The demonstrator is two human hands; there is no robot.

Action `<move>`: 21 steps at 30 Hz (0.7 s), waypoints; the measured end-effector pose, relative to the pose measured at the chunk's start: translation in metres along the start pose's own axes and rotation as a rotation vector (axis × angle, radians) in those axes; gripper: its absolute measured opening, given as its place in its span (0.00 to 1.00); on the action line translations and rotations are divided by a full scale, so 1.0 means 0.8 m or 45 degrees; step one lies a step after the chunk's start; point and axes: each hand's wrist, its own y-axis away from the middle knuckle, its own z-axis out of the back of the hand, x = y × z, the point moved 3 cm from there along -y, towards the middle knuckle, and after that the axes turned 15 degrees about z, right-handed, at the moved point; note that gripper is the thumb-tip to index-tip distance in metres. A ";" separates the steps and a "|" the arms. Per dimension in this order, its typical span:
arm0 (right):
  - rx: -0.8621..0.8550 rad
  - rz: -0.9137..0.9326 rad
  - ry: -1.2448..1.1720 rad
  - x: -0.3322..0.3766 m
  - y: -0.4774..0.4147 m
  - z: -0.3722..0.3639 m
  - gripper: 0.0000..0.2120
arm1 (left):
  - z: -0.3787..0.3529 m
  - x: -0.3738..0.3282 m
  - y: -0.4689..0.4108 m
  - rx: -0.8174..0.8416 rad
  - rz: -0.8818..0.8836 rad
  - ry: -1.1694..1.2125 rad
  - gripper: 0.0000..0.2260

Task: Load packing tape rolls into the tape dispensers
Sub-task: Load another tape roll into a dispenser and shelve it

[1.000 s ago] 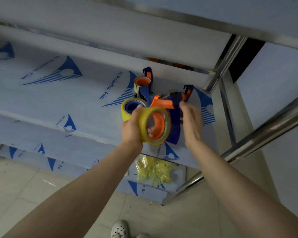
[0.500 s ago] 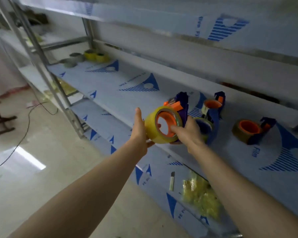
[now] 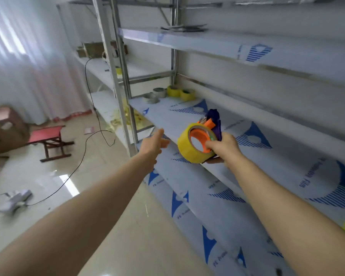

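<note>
- Since half a second back our view swings left along the rack, and our left hand (image 3: 154, 141) lets go of the yellow tape roll (image 3: 195, 145) and now sits apart from it, to its left
- Our left hand is spread, fingers stretched forward and pointing toward the shelf (image 3: 179, 114), holding nothing
- Our right hand (image 3: 222, 145) now carries the load alone: its fingers are curled tight round the tape dispenser (image 3: 214, 124), thumb tip hooked on the orange hub inside the roll
- That yellow tape roll is seated on the dispenser's orange hub, its open face turned toward us, held in the air just over the front edge of the middle shelf
- We see the dispenser's purple body rising behind the roll, with an orange piece at the top
- Far down the same shelf, well apart from our hands, spare rolls come into view: two yellow ones (image 3: 180, 92) side by side and two greyish ones (image 3: 154, 95) just left of them
- Blue-printed protective film covers the shelf boards
- Off to the left we catch a red stool (image 3: 48, 141) on the tiled floor, and a black cable (image 3: 92, 108) trailing down and across the tiles
- Whether the tape's end is threaded through the dispenser we cannot tell from here
</note>
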 end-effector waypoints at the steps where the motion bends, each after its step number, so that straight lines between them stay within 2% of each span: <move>1: 0.002 -0.003 0.003 0.004 -0.013 -0.018 0.09 | 0.016 -0.009 -0.015 -0.016 -0.008 -0.005 0.22; 11: 0.011 -0.066 0.126 0.006 -0.161 -0.131 0.15 | 0.087 -0.084 -0.175 -0.010 -0.015 0.017 0.14; 18: -0.012 -0.095 0.108 -0.007 -0.305 -0.175 0.13 | 0.086 -0.165 -0.296 0.027 -0.025 -0.040 0.11; 21: -0.027 -0.123 0.118 -0.015 -0.363 -0.190 0.11 | 0.089 -0.198 -0.351 -0.009 -0.056 -0.167 0.08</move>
